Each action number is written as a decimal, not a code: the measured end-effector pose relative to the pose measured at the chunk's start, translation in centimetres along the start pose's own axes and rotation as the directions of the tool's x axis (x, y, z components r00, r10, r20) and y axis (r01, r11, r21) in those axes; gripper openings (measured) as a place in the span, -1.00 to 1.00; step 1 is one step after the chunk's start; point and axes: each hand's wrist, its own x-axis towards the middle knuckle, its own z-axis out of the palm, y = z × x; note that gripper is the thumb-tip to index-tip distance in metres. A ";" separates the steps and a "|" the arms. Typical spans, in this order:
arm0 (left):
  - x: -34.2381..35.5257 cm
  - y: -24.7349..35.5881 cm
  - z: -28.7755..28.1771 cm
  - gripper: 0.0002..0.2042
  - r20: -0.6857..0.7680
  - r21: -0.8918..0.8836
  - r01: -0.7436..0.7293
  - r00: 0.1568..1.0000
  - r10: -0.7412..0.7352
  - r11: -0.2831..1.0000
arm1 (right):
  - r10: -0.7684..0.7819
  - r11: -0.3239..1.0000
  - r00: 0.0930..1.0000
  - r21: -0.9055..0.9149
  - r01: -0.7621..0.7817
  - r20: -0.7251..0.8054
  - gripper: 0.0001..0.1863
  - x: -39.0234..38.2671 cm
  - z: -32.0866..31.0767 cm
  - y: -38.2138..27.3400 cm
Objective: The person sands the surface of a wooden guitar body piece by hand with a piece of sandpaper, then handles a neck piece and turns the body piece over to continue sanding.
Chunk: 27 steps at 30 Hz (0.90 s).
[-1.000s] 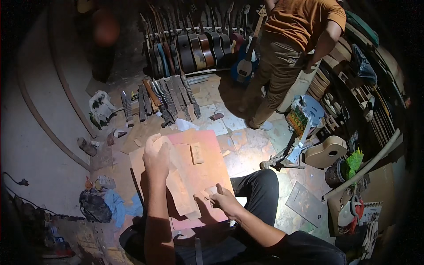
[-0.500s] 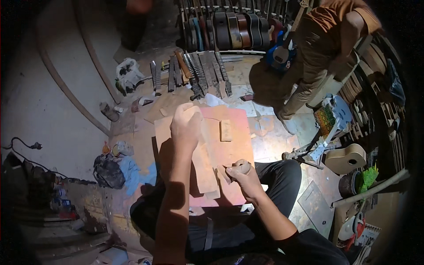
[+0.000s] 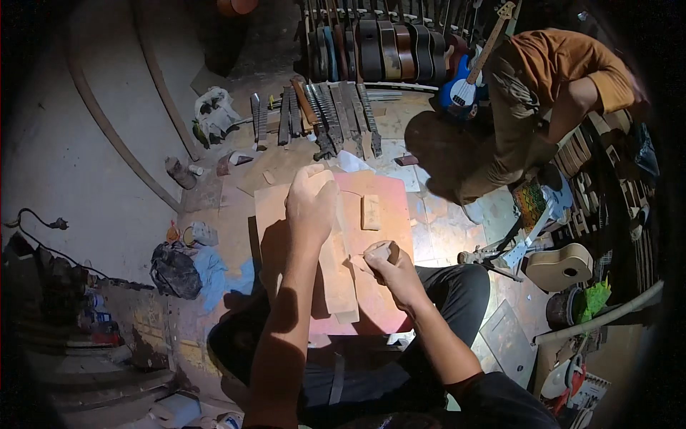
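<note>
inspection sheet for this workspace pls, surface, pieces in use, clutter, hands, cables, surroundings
Surface: reddish board in front of the person, small tan block lying on it.
Pieces in use: long tan flat piece over the board; small pale piece, kind unclear.
Clutter: black bag and blue cloth at left; guitar necks on the floor ahead.
Hands: left hand grips the flat piece's far end; right hand holds the pale piece near its edge.
Cables: black plug lead, far left, plug end loose.
Surroundings: row of guitars; person in orange bending, ahead right.
</note>
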 end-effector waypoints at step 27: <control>-0.2 -0.5 2.5 -0.63 -0.024 0.065 -0.147 0.989 0.148 0.987 | -0.268 0.960 0.955 -0.114 0.254 -0.129 -0.62 1.7 1.6 2.4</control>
